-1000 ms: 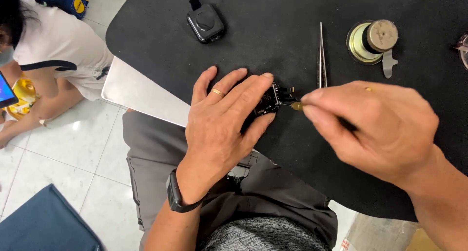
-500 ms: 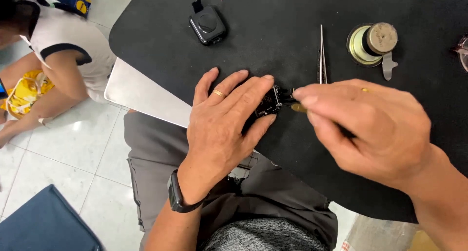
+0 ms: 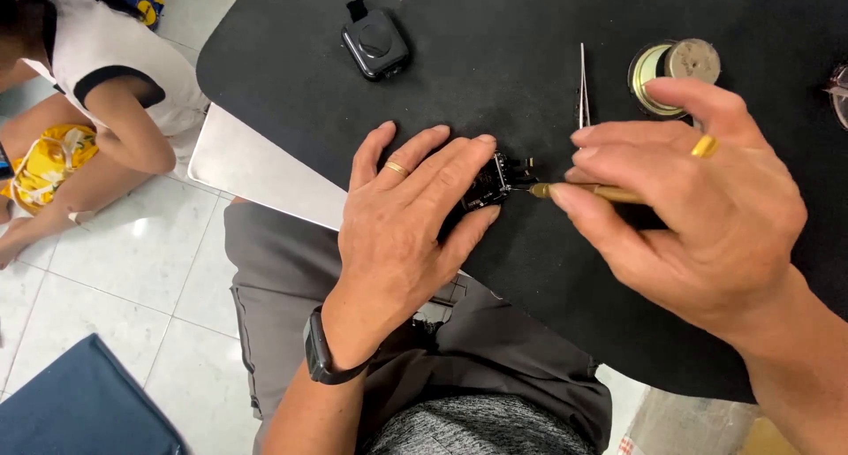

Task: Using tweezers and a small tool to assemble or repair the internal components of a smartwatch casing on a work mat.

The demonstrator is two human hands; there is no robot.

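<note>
My left hand, with a ring and a black wristwatch, lies flat on the black mat and pins down a small black electronic part under its fingertips. My right hand pinches a thin brass-coloured tool whose tip touches the right side of that part. Most of the part is hidden under my left fingers.
A black boxy device lies at the mat's far side. Metal tweezers and a spool of wire lie beyond my right hand. A person in a white shirt sits on the tiled floor at left. A blue object is at bottom left.
My right hand has opened its upper fingers slightly and kept the tool tip at the part. The person on the floor has shifted. My left hand has stayed put.
</note>
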